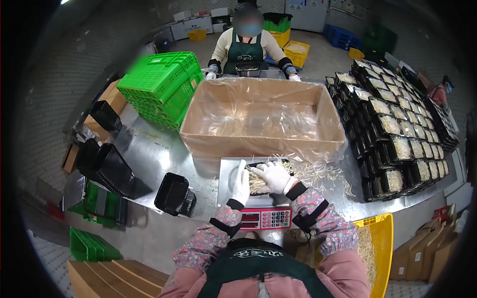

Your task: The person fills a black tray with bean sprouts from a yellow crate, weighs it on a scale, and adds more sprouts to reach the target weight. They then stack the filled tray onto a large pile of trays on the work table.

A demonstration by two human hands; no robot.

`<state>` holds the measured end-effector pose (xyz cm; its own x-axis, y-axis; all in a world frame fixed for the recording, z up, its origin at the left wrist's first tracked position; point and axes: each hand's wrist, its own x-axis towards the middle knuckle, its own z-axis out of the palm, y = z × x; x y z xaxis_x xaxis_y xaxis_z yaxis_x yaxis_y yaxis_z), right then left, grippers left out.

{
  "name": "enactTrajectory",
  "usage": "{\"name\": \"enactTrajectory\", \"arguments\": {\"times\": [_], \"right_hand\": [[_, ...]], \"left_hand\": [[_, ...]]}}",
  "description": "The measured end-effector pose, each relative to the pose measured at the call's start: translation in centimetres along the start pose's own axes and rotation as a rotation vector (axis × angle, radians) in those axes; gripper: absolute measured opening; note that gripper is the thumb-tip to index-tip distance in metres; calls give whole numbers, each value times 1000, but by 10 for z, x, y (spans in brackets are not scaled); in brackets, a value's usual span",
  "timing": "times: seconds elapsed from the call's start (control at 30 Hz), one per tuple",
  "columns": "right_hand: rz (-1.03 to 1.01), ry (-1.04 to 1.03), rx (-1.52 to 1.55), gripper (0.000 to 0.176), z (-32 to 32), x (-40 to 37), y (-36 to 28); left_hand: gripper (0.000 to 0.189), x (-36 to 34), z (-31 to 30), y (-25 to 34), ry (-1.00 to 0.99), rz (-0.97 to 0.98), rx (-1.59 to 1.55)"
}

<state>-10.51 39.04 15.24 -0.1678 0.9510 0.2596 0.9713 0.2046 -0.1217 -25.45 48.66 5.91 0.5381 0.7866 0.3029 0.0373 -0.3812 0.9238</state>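
Sprouts (259, 187) sit heaped in the tray (256, 164) on the scale (227, 175), left hand (242, 182) flat beside them, right hand (275, 177) cupped over, neither grip closed, so I'd press gently, keeping strands inside the rim.

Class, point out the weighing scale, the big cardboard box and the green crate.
weighing scale (266, 218): head view, on its red keypad panel.
cardboard box (218, 144): head view, on its near outer wall.
green crate (161, 87): head view, on its slatted top face.
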Motion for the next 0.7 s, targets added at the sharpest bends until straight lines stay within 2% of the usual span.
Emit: {"name": "enactTrajectory", "arguments": {"times": [0.07,0.1,0.13,0.17,0.2,0.27,0.33,0.4,0.47,0.6,0.67,0.7], "right_hand": [[50,2,44,83,9,-1,-3],[81,17,77,69,14,-2,-5],[91,10,82,69,20,-2,-7],[160,-41,-17,62,31,0,-8],[230,-93,-116,54,41,2,-9],[277,-71,-77,55,42,5,-8],[262,-100,27,59,35,5,-4],[253,-89,371,79,26,-1,14],[240,28,725,94,6,-11,25],[320,-13,888,80,-59,-37,52],[430,30,986,76,-89,-50,61],[463,57,984,76,-95,-59,71]], "left_hand": [[53,-2,2,22,-89,-15,46],[53,-4,3,27,-95,-28,40],[57,-3,5,32,-169,133,399],[60,0,8,33,-242,305,756],[60,3,9,34,-254,306,750],[61,10,6,34,-354,270,813],[59,11,4,38,-344,264,814],[59,12,2,43,-340,212,722],[58,12,3,45,-322,194,709],[55,13,-4,50,-292,228,627],[54,16,-9,47,-254,194,360],[53,25,-24,63,-282,182,428]]}}
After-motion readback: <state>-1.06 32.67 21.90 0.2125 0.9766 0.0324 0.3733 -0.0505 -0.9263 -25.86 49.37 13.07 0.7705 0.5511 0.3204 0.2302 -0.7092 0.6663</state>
